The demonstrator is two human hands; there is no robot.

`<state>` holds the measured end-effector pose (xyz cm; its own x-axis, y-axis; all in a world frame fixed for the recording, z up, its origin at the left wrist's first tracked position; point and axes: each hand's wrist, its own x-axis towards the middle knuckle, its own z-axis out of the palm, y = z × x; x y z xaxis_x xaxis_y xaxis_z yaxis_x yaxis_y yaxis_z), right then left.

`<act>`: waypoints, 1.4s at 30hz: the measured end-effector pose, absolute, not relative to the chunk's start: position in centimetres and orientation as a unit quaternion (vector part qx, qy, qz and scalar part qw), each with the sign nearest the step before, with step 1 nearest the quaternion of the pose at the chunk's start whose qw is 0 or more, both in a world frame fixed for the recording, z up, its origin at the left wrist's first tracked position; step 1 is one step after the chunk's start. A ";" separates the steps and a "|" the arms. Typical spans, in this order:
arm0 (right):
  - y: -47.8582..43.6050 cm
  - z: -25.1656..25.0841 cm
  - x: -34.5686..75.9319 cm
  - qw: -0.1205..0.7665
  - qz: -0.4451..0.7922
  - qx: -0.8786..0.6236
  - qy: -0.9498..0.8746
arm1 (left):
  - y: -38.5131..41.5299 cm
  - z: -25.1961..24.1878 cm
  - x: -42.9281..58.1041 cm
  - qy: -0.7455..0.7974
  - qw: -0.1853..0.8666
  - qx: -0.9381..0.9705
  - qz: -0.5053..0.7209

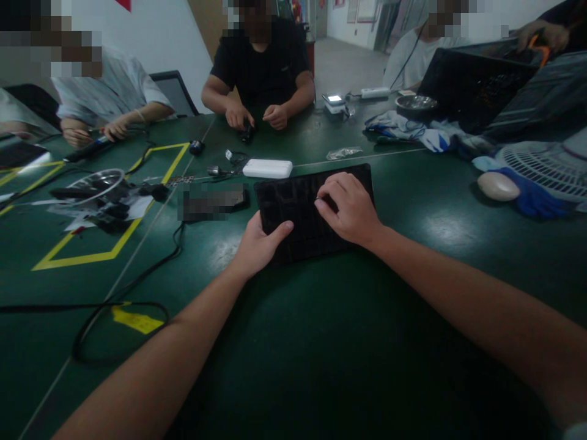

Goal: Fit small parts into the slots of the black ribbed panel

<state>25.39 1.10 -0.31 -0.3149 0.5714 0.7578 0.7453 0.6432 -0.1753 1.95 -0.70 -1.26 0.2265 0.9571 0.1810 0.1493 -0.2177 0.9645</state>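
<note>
A flat black rectangular panel, with a dark patterned face towards me, is held tilted over the green table. My left hand grips its left edge, the thumb resting on the face. Above the panel's right half, my right hand is closed in a pinch, its thumb and fingers meeting around something too small to make out. Just behind the panel lies a white oblong box like a power bank. To the left is a dark, partly blurred-out block with a cable.
Black cables loop across the left side, near yellow tape marks and a clear round container among small parts. On the right are a white fan grille, blue gloves and a beige oval object. Several people sit around the table.
</note>
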 end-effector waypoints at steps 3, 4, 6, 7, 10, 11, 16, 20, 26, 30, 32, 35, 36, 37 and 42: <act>1.0 -0.2 25.4 0.418 -0.101 -0.410 -0.804 | -0.7 -1.1 2.0 0.436 0.457 0.633 0.447; 1.0 -0.2 25.4 0.418 -0.101 -0.409 -0.805 | -0.8 -1.1 2.0 0.436 0.459 0.631 0.448; 1.0 -0.2 25.4 0.418 -0.101 -0.408 -0.805 | -0.8 -1.1 2.0 0.437 0.459 0.630 0.448; 0.9 -0.2 25.3 0.418 -0.100 -0.408 -0.805 | -0.7 -1.1 2.0 0.438 0.459 0.631 0.447; 0.9 -0.3 25.3 0.420 -0.097 -0.409 -0.804 | -0.7 -1.0 1.9 0.442 0.454 0.632 0.447; 0.9 -0.3 25.3 0.421 -0.098 -0.410 -0.804 | -0.7 -1.0 1.9 0.443 0.451 0.633 0.446; 0.8 -0.2 25.3 0.415 -0.093 -0.417 -0.803 | -0.8 -1.0 1.9 0.443 0.444 0.639 0.445; 0.8 -0.1 25.4 0.415 -0.091 -0.415 -0.804 | -0.8 -1.1 1.9 0.444 0.449 0.634 0.447; 0.9 -0.1 25.3 0.417 -0.110 -0.408 -0.805 | -0.8 -1.1 2.0 0.440 0.451 0.634 0.448; 0.9 -0.1 25.3 0.419 -0.105 -0.409 -0.804 | -0.8 -1.0 2.0 0.438 0.450 0.636 0.448; 0.9 -0.2 25.3 0.418 -0.100 -0.411 -0.804 | -0.8 -1.0 2.0 0.439 0.445 0.640 0.447; 0.9 -0.2 25.4 0.414 -0.092 -0.413 -0.806 | -0.9 -0.9 2.1 0.439 0.444 0.642 0.444; 0.9 -0.3 25.4 0.414 -0.092 -0.414 -0.806 | -0.9 -0.9 2.1 0.439 0.447 0.640 0.445; 1.0 -0.3 25.4 0.413 -0.093 -0.415 -0.805 | -0.9 -0.9 2.1 0.440 0.448 0.637 0.446; 1.0 -0.3 25.4 0.414 -0.092 -0.416 -0.804 | -0.8 -0.9 2.0 0.446 0.445 0.638 0.444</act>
